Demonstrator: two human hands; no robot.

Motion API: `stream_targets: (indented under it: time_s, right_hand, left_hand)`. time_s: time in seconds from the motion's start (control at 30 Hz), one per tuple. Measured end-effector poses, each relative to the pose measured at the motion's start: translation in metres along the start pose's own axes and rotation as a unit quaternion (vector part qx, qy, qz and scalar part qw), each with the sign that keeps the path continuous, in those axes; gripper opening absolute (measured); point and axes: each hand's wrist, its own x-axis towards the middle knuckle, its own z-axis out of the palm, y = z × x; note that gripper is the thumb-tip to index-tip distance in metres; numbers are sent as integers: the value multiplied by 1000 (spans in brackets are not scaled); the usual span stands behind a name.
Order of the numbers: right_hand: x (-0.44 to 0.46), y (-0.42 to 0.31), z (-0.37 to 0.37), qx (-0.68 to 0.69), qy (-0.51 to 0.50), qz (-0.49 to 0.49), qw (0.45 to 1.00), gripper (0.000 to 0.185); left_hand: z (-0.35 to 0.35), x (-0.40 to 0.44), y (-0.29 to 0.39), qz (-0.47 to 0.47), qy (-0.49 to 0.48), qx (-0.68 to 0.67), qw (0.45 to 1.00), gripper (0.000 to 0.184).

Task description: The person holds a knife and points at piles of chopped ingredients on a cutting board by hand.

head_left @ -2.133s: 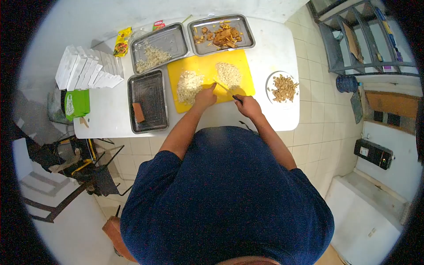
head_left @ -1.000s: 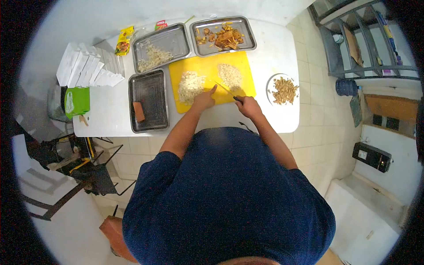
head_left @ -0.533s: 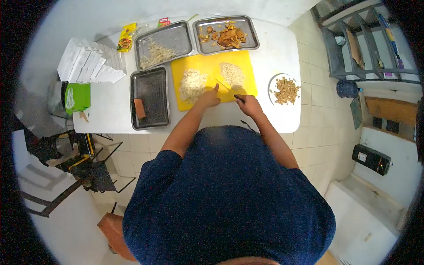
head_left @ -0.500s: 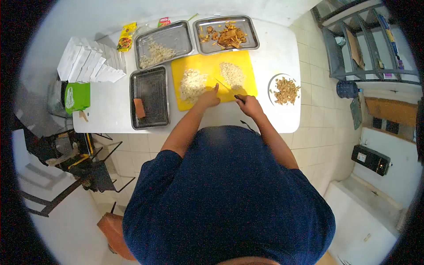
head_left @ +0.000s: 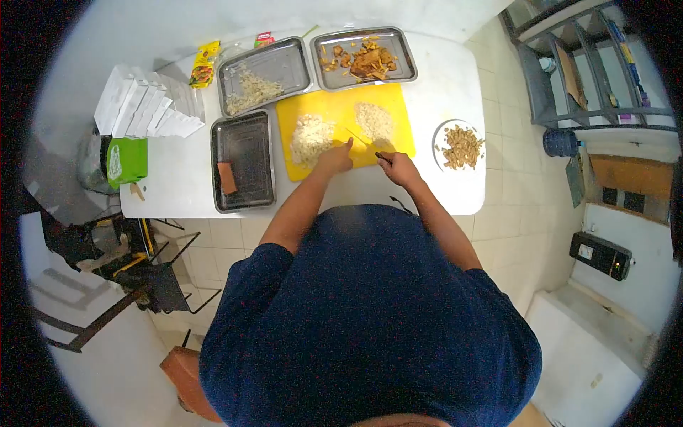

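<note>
My right hand [head_left: 398, 169] is wrapped round the black handle of a knife [head_left: 361, 141], whose thin blade points up and left over the yellow cutting board [head_left: 341, 107]. Beside the larger pale chopped pile [head_left: 311, 140], my left hand [head_left: 334, 158] rests at the board's near edge with one finger stretched toward the blade. Whether its other fingers hold anything is hidden. A flatter, finer pale pile [head_left: 374, 122] lies on the right half of the board, beyond the knife.
Behind the board stand a tray with pale pieces [head_left: 288, 57] and a tray with browned pieces [head_left: 407, 53]. A dark tray [head_left: 245, 142] holds a reddish-brown block [head_left: 227, 178]. A white plate [head_left: 439, 151] carries brown pieces. White boxes [head_left: 135, 103] and a green pack [head_left: 128, 162] are left.
The knife blade's tip has shifted slightly left, toward the larger pile. Both hands stay near the board's front edge, and the whole view has shifted slightly.
</note>
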Motion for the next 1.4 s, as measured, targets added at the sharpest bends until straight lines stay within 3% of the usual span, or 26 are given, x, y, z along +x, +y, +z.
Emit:
stream_targets:
  time_s: [0.33, 0.63, 1.03, 1.13, 1.23, 1.4]
  right_hand:
    - [-23, 2, -5, 3, -34, 54, 998, 35]
    - [-10, -3, 0, 10, 10, -3, 1000, 32]
    - [-23, -4, 8, -43, -14, 18, 999, 32]
    - [-16, -11, 15, -69, -15, 40, 997, 32]
    - [-7, 3, 20, -36, 2, -23, 999, 34]
    - [-27, 4, 3, 17, 10, 17, 1000, 35]
  left_hand:
    - [7, -18, 16, -33, 34, 18, 999, 77]
    - [-1, -25, 13, -9, 30, 26, 999, 77]
    - [18, -10, 2, 24, 88, 22, 996, 72]
    - [16, -7, 2, 11, 66, 27, 997, 73]
    - [2, -24, 12, -2, 37, 30, 999, 74]
    - [13, -16, 2, 22, 38, 4, 999, 76]
